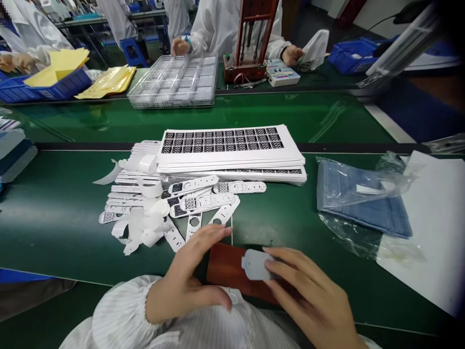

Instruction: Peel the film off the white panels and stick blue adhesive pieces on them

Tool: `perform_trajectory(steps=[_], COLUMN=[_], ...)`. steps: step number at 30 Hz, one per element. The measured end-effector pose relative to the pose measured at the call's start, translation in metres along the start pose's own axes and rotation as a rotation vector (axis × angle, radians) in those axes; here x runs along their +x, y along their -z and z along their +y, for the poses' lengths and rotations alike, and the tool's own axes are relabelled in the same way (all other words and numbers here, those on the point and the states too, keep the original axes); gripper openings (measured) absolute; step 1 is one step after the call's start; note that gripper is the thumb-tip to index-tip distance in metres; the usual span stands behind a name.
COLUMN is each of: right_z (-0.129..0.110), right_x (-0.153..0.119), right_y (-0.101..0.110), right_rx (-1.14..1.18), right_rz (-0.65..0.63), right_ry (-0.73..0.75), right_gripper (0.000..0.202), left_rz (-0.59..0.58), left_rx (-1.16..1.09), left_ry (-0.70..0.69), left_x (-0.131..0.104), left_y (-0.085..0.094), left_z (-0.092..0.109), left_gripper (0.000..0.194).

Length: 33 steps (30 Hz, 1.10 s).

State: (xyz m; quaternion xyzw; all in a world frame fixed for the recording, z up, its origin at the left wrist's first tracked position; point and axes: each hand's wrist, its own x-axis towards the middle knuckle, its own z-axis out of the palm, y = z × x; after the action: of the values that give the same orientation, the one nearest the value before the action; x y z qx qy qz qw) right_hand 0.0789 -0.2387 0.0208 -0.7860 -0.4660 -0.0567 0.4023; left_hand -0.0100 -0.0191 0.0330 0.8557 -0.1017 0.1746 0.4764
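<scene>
In my right hand (308,291) is a small light-grey plastic piece with rounded corners and a little tab (256,264), pinched between thumb and fingers. It is over a reddish-brown block (228,266) at the table's near edge. My left hand (194,276) is at the block's left end, thumb and fingers spread apart with nothing between them. Just beyond it lie loose white strips (207,201) with holes and black printed patches. Crumpled white peeled backing (145,228) is heaped to their left.
A stack of printed label sheets (232,145) lies mid-table. Bagged blue cloth (359,194) rests on white paper (428,232) at right. Across the green belt (250,109) stand a clear compartment tray (174,80) and a red press (250,43); co-workers sit behind.
</scene>
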Motion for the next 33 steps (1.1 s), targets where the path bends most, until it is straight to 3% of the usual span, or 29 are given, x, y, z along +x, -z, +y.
perform_trajectory(steps=[3, 5, 11, 17, 24, 28, 33], right_z=[0.004, 0.005, 0.001, -0.001, -0.002, 0.011, 0.028], right_x=[-0.012, -0.020, -0.027, -0.026, -0.025, -0.027, -0.040], right_y=[-0.003, -0.012, -0.030, -0.026, -0.028, -0.008, 0.031], right_rx=[-0.182, -0.247, -0.338, -0.396, -0.370, -0.245, -0.198], right_rz=[-0.099, -0.172, -0.204, -0.173, -0.163, -0.172, 0.031], right_ry=[0.021, 0.065, 0.123, 0.164, 0.138, 0.019, -0.175], right_gripper=[0.018, 0.020, 0.026, 0.030, 0.028, 0.020, 0.014], left_rz=[0.056, 0.039, -0.117, -0.073, -0.070, -0.117, -0.129], left_rx=[0.154, 0.295, 0.522, 0.506, 0.616, 0.632, 0.575], left_ry=[0.023, 0.015, 0.041, 0.053, -0.048, -0.066, -0.053], left_x=[-0.012, -0.019, -0.029, -0.032, -0.035, -0.033, -0.031], left_y=[0.006, 0.004, -0.014, -0.020, -0.022, -0.021, -0.022], left_z=[-0.003, -0.005, -0.013, -0.015, -0.014, -0.015, -0.014], left_gripper=[0.030, 0.019, 0.014, 0.013, 0.007, 0.005, 0.006])
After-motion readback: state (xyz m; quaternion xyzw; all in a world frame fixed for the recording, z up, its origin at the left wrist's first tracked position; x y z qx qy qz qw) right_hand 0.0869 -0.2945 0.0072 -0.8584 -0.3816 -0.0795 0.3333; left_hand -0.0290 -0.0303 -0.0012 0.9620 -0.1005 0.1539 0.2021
